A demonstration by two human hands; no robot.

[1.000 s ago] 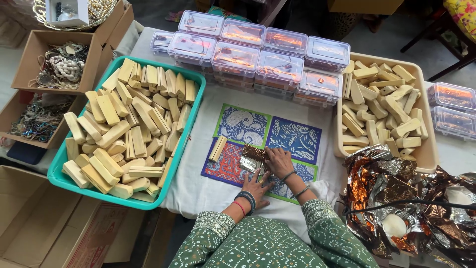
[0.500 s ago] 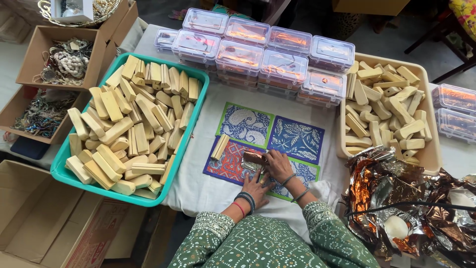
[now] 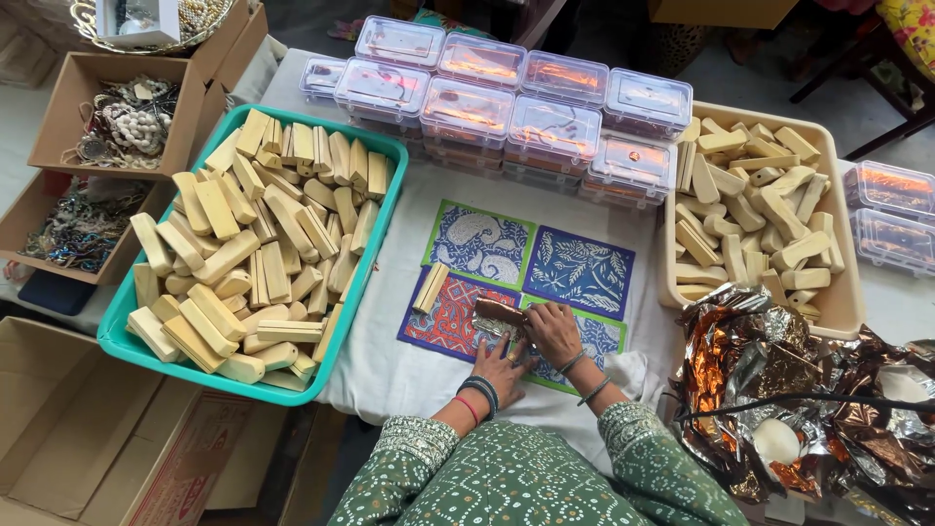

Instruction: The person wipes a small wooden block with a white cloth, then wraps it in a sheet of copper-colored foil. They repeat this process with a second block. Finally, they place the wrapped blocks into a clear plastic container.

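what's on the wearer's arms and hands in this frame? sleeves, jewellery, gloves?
No gloves: both hands are bare. The left hand has a stack of bangles at the wrist, dark ones plus a red one. The right hand has thin dark bangles at the wrist. Both arms wear green fabric sleeves with a small white dotted print, with patterned cuffs ending above the wrists.

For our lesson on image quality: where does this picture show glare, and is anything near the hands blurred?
Head view: even daylight, soft shadows; glare glints on the crumpled foil and the clear box lids; the left hand, right hand and foil-wrapped piece look slightly soft; the wooden blocks stay sharp.
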